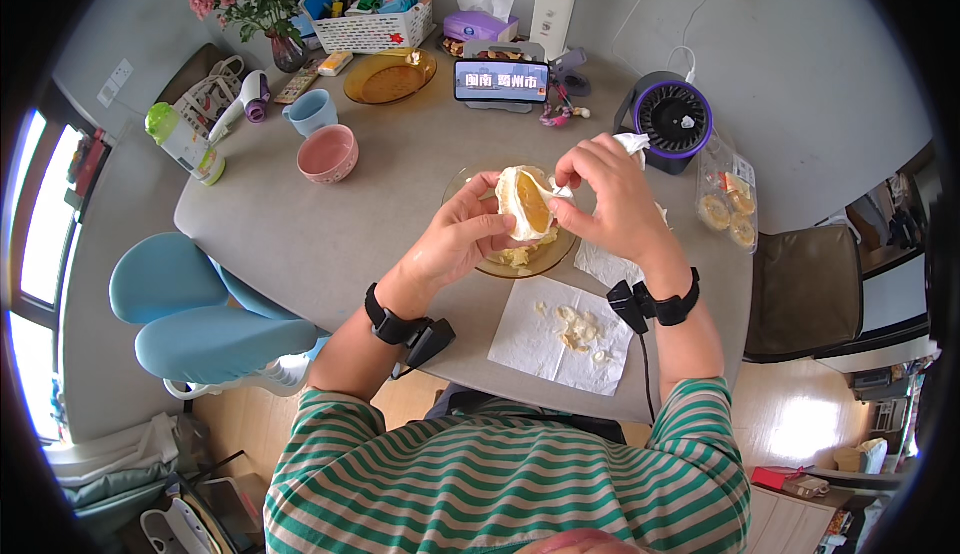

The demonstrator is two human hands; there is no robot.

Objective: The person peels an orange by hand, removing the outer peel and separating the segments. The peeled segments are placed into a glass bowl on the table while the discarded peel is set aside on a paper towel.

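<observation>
My left hand (459, 233) holds a partly peeled citrus fruit (534, 207), its yellow flesh showing between flaps of white pith. With thumb and fingertips, my right hand (616, 197) pinches a strip of white membrane (556, 189) at the fruit's right side. Both hands are over an amber glass bowl (551, 260), partly hidden by them, with pale yellow fruit pieces (519, 255) inside. Nearer me, a white paper towel (525, 332) bears peeled membrane scraps (577, 327). Another crumpled paper towel (606, 260) lies partly under my right forearm.
Behind the bowl, a phone (501, 81) rests on a stand. A black and purple fan (673, 122) and a clear plastic pastry pack (726, 205) stand right. Leftward are a pink bowl (328, 155), a blue mug (311, 112), an amber dish (390, 77) and a green-capped bottle (184, 145).
</observation>
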